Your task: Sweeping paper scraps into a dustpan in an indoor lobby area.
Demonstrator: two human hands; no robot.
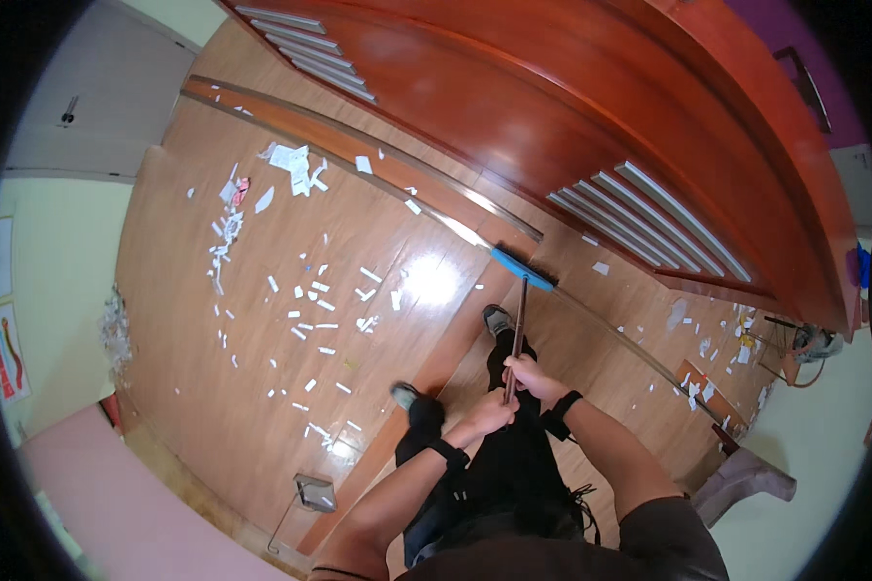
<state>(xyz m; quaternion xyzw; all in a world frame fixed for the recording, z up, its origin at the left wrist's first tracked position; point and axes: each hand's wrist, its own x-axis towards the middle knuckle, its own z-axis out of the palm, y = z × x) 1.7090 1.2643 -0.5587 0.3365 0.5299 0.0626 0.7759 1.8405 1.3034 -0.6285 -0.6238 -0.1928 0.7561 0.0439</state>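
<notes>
On my feed, the left hand and the right hand sit just below the middle of the frame, each grip curled around the handle of the broom. The right one is higher in the picture, nearer the blue broom head, which is right of centre at the lower end of a metal-edged strip slanting down from the upper left.

I have little room above that: the red-brown wooden furniture fills the upper right, its lower edge near the bristles. The right shoe stands near the handle, another tight spot; the left shoe is farther down and left. My widest room is the wooden floor left of centre, scattered with paper scraps and bounded by a pale wall at far left. A grey dustpan lies at lower left, well apart from both hands.
</notes>
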